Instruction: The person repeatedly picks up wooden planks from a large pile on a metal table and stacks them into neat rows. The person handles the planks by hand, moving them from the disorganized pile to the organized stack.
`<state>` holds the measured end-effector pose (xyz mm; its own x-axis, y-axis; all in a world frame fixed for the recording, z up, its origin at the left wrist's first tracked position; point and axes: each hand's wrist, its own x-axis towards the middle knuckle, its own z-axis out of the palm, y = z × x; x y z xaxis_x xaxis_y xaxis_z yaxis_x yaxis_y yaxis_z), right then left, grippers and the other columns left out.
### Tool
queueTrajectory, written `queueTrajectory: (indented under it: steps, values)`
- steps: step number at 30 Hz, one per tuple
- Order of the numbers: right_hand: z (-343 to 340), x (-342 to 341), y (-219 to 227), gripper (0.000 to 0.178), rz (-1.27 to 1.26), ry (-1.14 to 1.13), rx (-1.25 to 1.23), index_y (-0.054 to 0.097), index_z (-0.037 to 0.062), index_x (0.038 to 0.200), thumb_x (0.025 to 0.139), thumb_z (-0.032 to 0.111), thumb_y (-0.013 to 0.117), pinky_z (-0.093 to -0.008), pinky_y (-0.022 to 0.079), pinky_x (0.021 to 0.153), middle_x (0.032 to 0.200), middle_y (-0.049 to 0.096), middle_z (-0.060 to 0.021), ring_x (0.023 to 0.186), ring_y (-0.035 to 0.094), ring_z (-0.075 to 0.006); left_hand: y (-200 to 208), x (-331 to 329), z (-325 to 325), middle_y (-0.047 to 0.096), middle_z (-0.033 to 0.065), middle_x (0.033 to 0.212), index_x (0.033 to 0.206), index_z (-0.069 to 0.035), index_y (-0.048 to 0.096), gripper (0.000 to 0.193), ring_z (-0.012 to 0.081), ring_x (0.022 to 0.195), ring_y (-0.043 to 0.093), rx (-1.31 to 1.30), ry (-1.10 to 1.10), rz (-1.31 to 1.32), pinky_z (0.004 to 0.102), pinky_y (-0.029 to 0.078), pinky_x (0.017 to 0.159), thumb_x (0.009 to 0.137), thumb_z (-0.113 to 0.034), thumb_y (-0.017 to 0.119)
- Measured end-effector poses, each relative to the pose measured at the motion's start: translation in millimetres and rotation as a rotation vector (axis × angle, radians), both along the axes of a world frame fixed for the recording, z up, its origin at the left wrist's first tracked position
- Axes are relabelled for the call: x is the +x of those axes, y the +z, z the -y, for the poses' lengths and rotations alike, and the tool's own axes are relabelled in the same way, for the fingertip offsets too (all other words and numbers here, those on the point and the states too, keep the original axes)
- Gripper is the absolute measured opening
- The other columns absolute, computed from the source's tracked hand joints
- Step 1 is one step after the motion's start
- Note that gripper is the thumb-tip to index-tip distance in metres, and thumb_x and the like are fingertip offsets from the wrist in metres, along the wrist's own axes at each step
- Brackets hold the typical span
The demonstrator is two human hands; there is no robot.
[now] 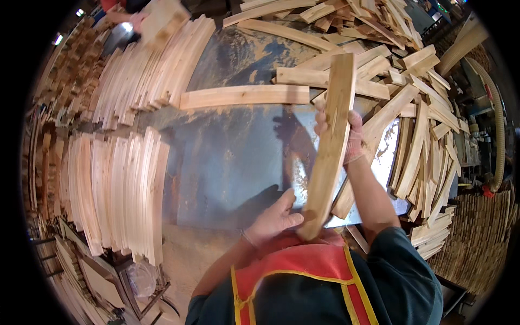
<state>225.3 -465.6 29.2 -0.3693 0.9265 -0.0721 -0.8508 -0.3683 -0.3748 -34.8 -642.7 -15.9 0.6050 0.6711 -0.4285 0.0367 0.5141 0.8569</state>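
Note:
My right hand (355, 136), in what looks like a pale glove, is wrapped round a slightly curved wooden slat (331, 146). The slat is held up at a steep tilt, its lower end close to my chest. Just left of that lower end is my left hand (275, 218), thumb and fingers apart, holding nothing; a small gap seems to separate it from the wood. Below both hands lies a metal tabletop (227, 168) dusted with sawdust. A single curved slat (244, 96) rests crosswise on it, farther off.
Slats stand in tight rows at the near left (119, 195) and far left (157, 65). A loose heap of slats (417, 135) covers the right side and the far right. Another person's hand (138, 23) holds wood at the far left. A ribbed hose (497, 124) hangs at right.

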Motion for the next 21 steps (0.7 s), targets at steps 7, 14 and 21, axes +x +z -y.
queueTrajectory:
  steps: [7, 14, 21]
  values:
    - [62, -66, -84, 0.054, 0.523, -0.027, -0.234, 0.059, 0.0027, 0.141, 0.102, 0.039, 0.064, -0.0440, 0.058, 0.101, 0.127, 0.072, -0.0123, 0.113, 0.071, -0.0285, 12, -46, 7, 0.072, 0.0093, 0.100, 0.118, 0.000, 0.065, 0.027, 0.0191, 0.087, 0.067, -0.248, 0.328, -0.114, 0.0382, 0.057, 0.079, 0.097, -0.015, 0.069]
    - [165, -126, -117, 0.042, 0.645, 0.238, -0.450, 0.065, 0.0093, 0.134, 0.097, 0.026, 0.074, -0.0368, 0.056, 0.088, 0.117, 0.074, -0.0064, 0.101, 0.069, -0.0220, -22, -83, 11, 0.071, 0.0108, 0.100, 0.116, 0.003, 0.066, 0.036, 0.0168, 0.090, 0.066, -0.047, 0.157, -0.449, 0.0358, 0.054, 0.081, 0.092, -0.023, 0.075]
    - [100, -116, -115, 0.050, 1.207, 0.737, 0.778, 0.065, 0.0140, 0.137, 0.097, 0.043, 0.068, -0.0405, 0.053, 0.101, 0.122, 0.071, -0.0178, 0.116, 0.068, -0.0320, -46, -96, -26, 0.072, 0.0050, 0.105, 0.121, 0.001, 0.068, 0.034, 0.0137, 0.093, 0.066, -0.210, 0.603, -0.143, 0.0336, 0.056, 0.083, 0.096, -0.021, 0.073]
